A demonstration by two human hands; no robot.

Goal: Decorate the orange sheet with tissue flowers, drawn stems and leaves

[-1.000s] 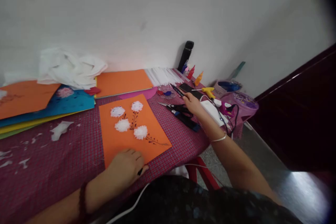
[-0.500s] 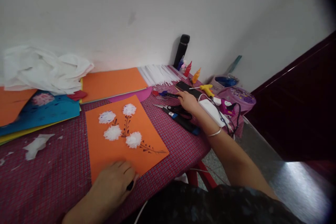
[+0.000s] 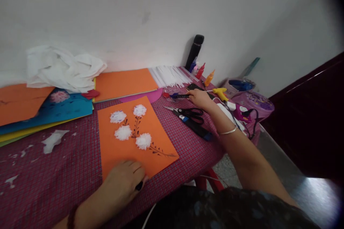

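Note:
My right hand (image 3: 200, 99) reaches across the table, its fingertips closed at the near end of a black marker pen (image 3: 182, 96) lying on the cloth. My left hand (image 3: 125, 177) rests curled at the lower edge of an orange sheet (image 3: 113, 152). A small black piece (image 3: 139, 186) shows between its thumb and fingers; its kind is unclear. Four would be too many to count, so several white paper flowers (image 3: 143, 141) sit on the sheet among dark painted stems and leaves. Scissors (image 3: 189, 112) and a black-and-blue utility knife (image 3: 197, 128) lie near my right forearm.
Crumpled white cloth or tissue (image 3: 64, 66) and coloured sheets (image 3: 77, 105) lie at left. White strips (image 3: 170, 76), a black bottle (image 3: 195, 52), paint bottles (image 3: 209, 78), a yellow glue gun (image 3: 220, 93) and a power strip (image 3: 243, 112) with cords stand or lie toward the back right.
The view has shifted left, so everything sits farther right in the picture. My right hand stays at the marker pen, and my left hand stays at the orange sheet's lower edge.

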